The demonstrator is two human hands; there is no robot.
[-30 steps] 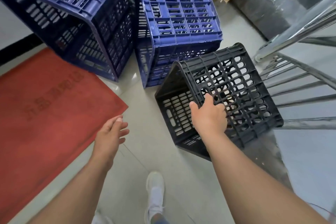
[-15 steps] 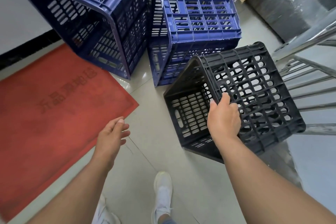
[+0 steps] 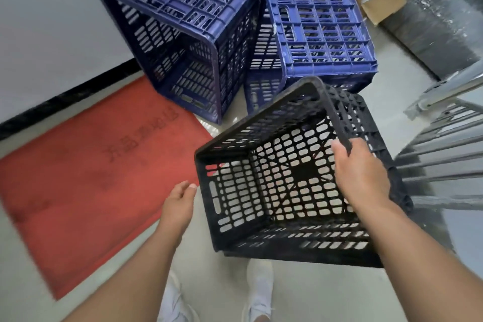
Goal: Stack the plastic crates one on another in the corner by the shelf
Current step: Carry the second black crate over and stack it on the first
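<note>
the black crate (image 3: 274,191) is gripped at its right rim by the right hand (image 3: 363,178), fingers curled over the edge. it is held tilted above the floor, mouth toward the camera, just in front of the two blue crates. the left hand (image 3: 180,201) is seen relaxed and empty just beside the crate's left wall; contact cannot be made out.

the step is judged to be the carrying of this crate to a stack. it would be done best if the left wall were taken by the free hand, so that the load is shared and the crate is levelled before being set down. a base should first be righted, since neither blue crate is seen standing mouth upward. the metal shelf (image 3: 444,144) at the right should be cleared by the crate's corner.

counted: three crates, one black, one dark blue crate (image 3: 188,21) and one lighter blue crate (image 3: 321,31); one red mat (image 3: 91,178); one cardboard box (image 3: 379,2); two white shoes (image 3: 258,293).
</note>
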